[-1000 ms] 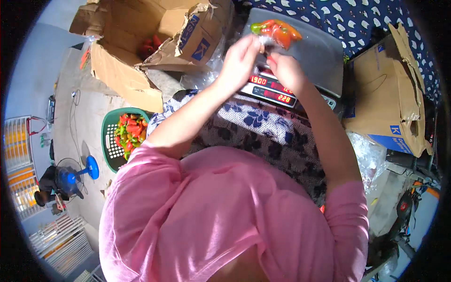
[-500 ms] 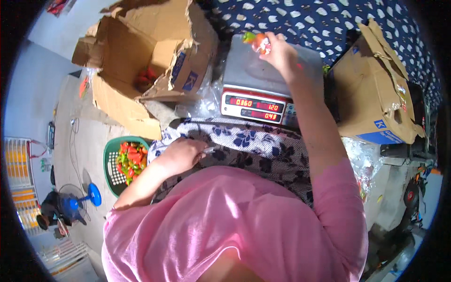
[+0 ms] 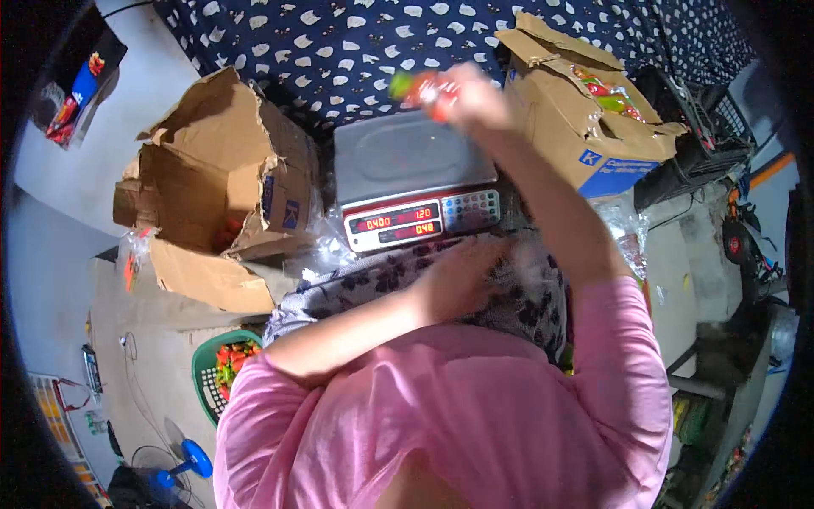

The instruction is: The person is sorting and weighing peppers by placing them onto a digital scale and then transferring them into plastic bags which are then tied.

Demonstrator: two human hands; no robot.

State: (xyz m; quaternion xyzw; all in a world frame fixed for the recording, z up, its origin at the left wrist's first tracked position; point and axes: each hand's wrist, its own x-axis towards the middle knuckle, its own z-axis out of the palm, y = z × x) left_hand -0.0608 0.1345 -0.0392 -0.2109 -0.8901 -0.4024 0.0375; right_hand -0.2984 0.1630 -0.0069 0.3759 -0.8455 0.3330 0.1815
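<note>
My right hand (image 3: pixel 471 95) is raised above the far edge of a grey digital scale (image 3: pixel 411 161) and grips a clear bag of red and green chillies (image 3: pixel 421 87); the bag is blurred. The scale's steel pan is bare and its red display is lit. My left hand (image 3: pixel 462 276) rests low on the flowered cloth (image 3: pixel 373 280) over my lap, just in front of the scale, fingers loosely curled over a clear plastic bag (image 3: pixel 534 280); whether it grips the bag I cannot tell.
A torn open cardboard box (image 3: pixel 216 195) stands left of the scale. Another cardboard box (image 3: pixel 585 110) with bagged chillies sits at the right. A green basket of chillies (image 3: pixel 225 369) is on the floor at lower left, near a blue fan (image 3: pixel 191 462).
My right hand has lifted the bag of chillies off the scale pan and carried it up and to the right. My left hand dropped from the scale to my lap.
</note>
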